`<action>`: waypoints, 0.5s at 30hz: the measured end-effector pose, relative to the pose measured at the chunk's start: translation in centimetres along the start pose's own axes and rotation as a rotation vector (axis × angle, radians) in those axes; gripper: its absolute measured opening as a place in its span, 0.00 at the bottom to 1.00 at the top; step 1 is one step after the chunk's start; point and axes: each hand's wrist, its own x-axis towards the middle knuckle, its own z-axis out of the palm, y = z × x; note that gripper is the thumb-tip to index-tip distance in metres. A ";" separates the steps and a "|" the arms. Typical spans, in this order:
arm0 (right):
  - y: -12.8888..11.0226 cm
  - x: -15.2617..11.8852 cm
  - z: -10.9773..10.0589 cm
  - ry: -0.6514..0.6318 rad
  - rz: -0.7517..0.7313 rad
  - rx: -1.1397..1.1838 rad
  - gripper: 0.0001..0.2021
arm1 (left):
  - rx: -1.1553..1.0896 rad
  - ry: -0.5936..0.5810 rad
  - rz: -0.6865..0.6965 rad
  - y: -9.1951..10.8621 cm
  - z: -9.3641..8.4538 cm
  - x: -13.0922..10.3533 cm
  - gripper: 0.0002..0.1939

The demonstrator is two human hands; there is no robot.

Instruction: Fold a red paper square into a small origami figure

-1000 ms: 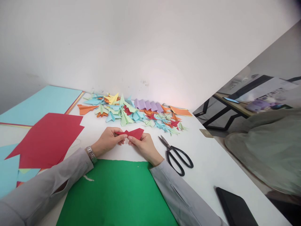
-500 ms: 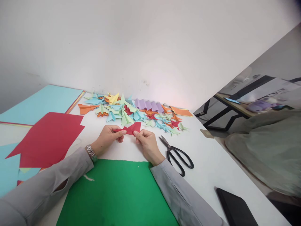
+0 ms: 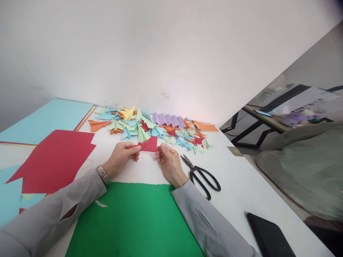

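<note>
- The smooth white worktop spreads out under my arms and carries the papers and tools around me.
- A plain green rectangular sheet lies on it nearest my body, between my sleeves.
- Off to my left sits a paper stack topped by a large light-blue sheet, with flat red paper sheets overlapping its near edge.
- Along the back runs a loose heap of small folded paper shapes in mixed colours, a pleated lilac paper strip among them.
- A flat black rectangular object rests near to me on the right, partly cut off from view.
- Black-handled metal scissors lie just beside my right hand, blades pointing away and leftward.
- That hand is loosely curled, thumb and fingers nearly together; I cannot tell whether it touches the paper's edge.
- My left hand pinches, thumb on top, the narrow end of a small folded red paper piece.
- This piece sits between my hands, just this side of the heap. Its long axis runs left to right, hand to hand: narrow end toward the left, broad squared end facing right. The left is nearer, being in contact.
</note>
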 end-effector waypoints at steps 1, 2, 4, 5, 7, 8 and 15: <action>0.0 0.0 0.0 -0.010 -0.002 0.008 0.14 | 0.029 -0.010 0.001 -0.1 0.0 0.0 0.14; 0.0 -0.1 0.0 -0.018 -0.003 0.012 0.15 | 0.055 -0.015 0.004 -0.1 0.0 0.0 0.14; -0.1 -0.1 0.1 -0.035 -0.003 0.006 0.22 | 0.107 -0.022 0.015 -0.3 0.0 0.0 0.14; -0.1 -0.2 0.1 -0.047 -0.006 -0.003 0.26 | 0.141 -0.029 0.023 -0.3 -0.1 0.0 0.13; -0.1 -0.3 0.1 -0.079 -0.021 -0.033 0.31 | 0.229 -0.060 0.042 -0.4 -0.1 0.0 0.13; -0.1 -0.3 0.2 -0.095 -0.034 -0.053 0.32 | 0.275 -0.077 0.051 -0.4 -0.1 0.0 0.13; 0.3 -0.3 0.5 -0.163 -0.178 -0.137 0.33 | 0.343 -0.102 0.065 -0.5 -0.3 0.3 0.14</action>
